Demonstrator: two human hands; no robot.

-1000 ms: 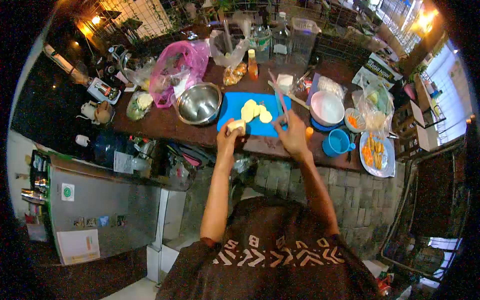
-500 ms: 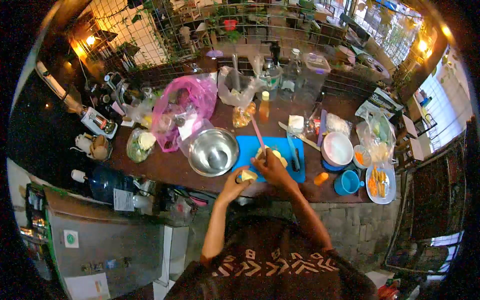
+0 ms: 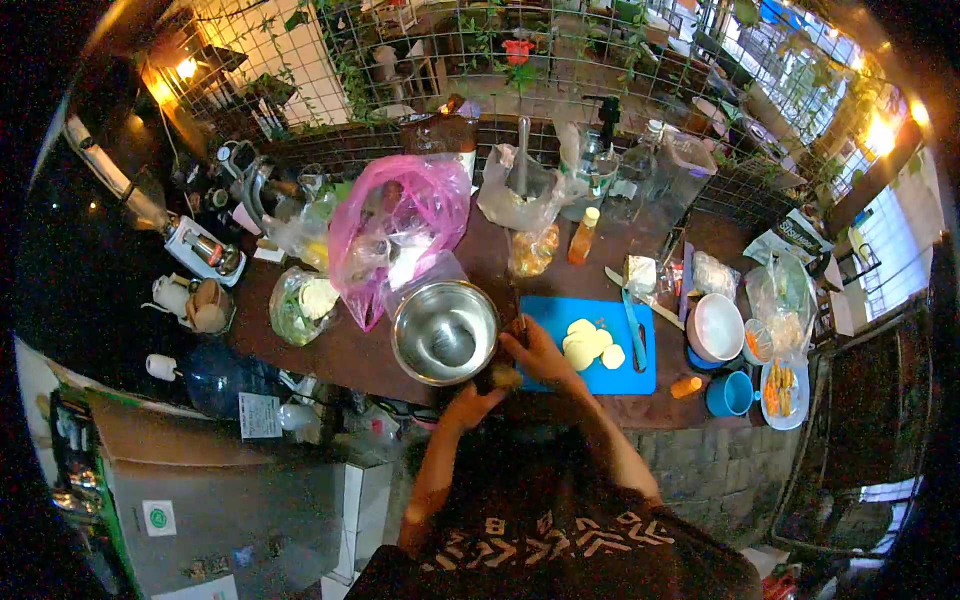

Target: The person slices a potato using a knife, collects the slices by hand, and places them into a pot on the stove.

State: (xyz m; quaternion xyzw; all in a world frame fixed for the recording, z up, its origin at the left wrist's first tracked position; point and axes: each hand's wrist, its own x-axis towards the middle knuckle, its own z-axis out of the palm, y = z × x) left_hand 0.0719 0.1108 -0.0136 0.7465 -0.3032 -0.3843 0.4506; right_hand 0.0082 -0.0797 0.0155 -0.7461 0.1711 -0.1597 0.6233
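My left hand (image 3: 472,405) is closed round a pale yellow, potato-like piece (image 3: 505,378), dim and partly hidden, near the counter's front edge. My right hand (image 3: 537,354) is closed just beside it, at the left edge of the blue cutting board (image 3: 635,382). From the right fist a knife (image 3: 518,305) points up and away, seen as a thin dark line. Several round, pale yellow slices (image 3: 580,350) lie on the board. Left of both hands stands a shiny metal bowl (image 3: 445,335); no food can be made out in it.
A second knife (image 3: 634,325) lies on the board's right side. Beyond are an amber bottle (image 3: 583,237) and a pink plastic bag (image 3: 400,200). To the right stand a white bowl (image 3: 715,328), a blue mug (image 3: 731,394), an orange bottle (image 3: 686,387) and a plate of orange food (image 3: 785,395).
Both hands have come closer together near the metal bowl. My right hand has left the slices on the board, which now show openly. The view has shifted, moving the counter rightward.
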